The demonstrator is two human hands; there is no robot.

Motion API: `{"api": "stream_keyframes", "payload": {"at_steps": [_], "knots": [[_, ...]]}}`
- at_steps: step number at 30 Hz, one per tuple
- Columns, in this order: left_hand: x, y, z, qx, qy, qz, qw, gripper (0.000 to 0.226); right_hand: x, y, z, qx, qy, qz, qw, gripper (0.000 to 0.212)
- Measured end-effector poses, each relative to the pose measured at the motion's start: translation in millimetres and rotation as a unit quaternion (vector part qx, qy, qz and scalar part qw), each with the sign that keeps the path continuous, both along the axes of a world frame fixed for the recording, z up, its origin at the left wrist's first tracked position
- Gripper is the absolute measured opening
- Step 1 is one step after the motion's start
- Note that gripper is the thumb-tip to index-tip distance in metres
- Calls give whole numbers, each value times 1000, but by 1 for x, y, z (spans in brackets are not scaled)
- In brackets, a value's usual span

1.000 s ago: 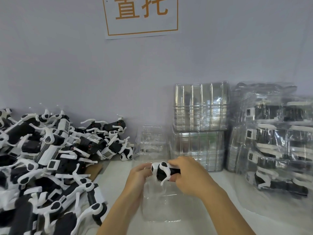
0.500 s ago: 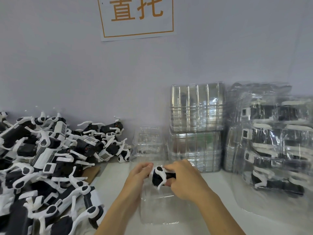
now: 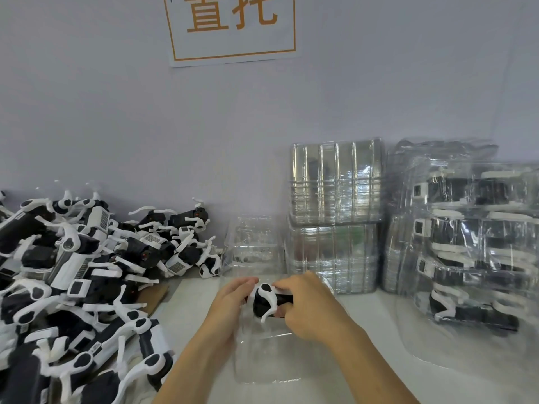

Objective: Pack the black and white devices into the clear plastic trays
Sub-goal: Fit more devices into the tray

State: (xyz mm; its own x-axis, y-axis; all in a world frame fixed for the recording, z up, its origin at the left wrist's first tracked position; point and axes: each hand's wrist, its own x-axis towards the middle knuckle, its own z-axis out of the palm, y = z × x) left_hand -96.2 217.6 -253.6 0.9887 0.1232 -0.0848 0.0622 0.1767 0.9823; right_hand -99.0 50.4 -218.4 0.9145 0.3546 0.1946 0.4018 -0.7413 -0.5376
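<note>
A black and white device (image 3: 266,301) is held between both hands just above a clear plastic tray (image 3: 267,357) lying on the white table. My right hand (image 3: 309,307) grips the device's black body from the right. My left hand (image 3: 230,301) pinches its left end with the fingertips. A large pile of the same black and white devices (image 3: 78,281) covers the table's left side.
Two stacks of empty clear trays (image 3: 335,217) stand against the wall behind the hands, with a smaller clear tray (image 3: 253,243) to their left. At the right, clear bags of packed trays (image 3: 466,234) are heaped. A sign with orange characters (image 3: 233,24) hangs on the wall.
Both hands, still holding the device, have dipped slightly lower toward the clear tray. The view has shifted a little.
</note>
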Motion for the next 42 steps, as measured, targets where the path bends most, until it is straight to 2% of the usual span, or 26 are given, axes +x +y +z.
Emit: {"api": "stream_keyframes", "payload": {"at_steps": [5,7,11,16,22,26,30,37,41,42], "knots": [[3,3,0,49,1,17,999,17,-2,-1,1,-8,-14,-16,1000,6],[4,4,-1,76,0,24,997,22,-5,1,3,-20,-17,-16,1000,15],[7,6,-4,59,15,24,998,30,-7,6,3,-31,-24,-14,999,17],[10,7,1,106,48,42,992,33,-8,6,4,-51,-35,-16,998,40],[9,6,3,115,58,49,991,31,-7,2,8,-28,-28,-2,999,40],[10,6,2,105,60,52,991,31,-9,8,9,-19,-45,18,999,23],[8,6,3,109,60,56,991,32,-10,13,8,-21,-34,18,999,15],[5,9,2,143,48,26,988,29,-12,19,9,-15,-15,-28,999,33],[1,7,0,170,29,-1,985,18,-11,17,8,-21,-11,-30,999,38],[0,7,0,161,25,-10,987,25,-10,16,8,-21,-8,-28,999,37]]}}
